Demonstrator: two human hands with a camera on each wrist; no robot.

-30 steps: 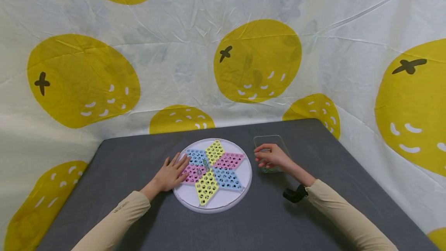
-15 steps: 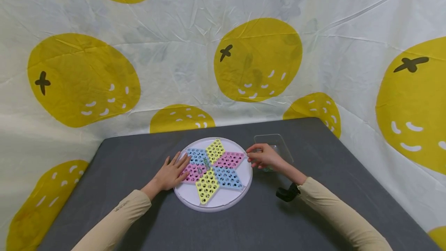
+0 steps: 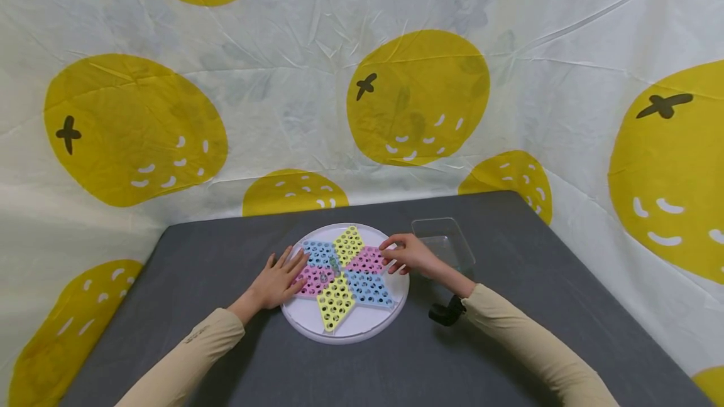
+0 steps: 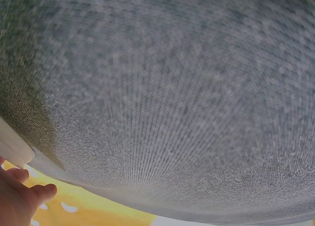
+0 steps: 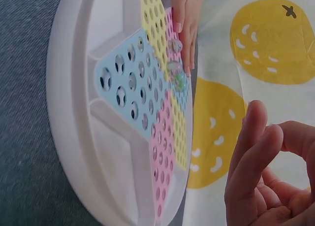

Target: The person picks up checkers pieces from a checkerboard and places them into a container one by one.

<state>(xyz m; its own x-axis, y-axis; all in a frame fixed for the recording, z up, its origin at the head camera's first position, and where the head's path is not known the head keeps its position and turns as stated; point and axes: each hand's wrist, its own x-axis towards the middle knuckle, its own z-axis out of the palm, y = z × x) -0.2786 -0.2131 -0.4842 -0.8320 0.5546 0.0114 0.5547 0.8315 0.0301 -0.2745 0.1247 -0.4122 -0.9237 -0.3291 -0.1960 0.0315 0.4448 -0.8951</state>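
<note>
Star board (image 3: pixel 362 319), left hand (image 3: pixel 277 282) splayed, right hand (image 3: pixel 411 252) — hold unclear, box (image 3: pixel 441 228) — head view only

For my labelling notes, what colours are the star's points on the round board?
Yellow, pink and blue, two points of each; the head view shows the star best.

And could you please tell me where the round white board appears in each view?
Head: the board sits low, just left of centre.
Left wrist: only the board's edge, low at the left.
Right wrist: board large across the left and middle.
Shared landmark: yellow-patterned cloth.
</note>
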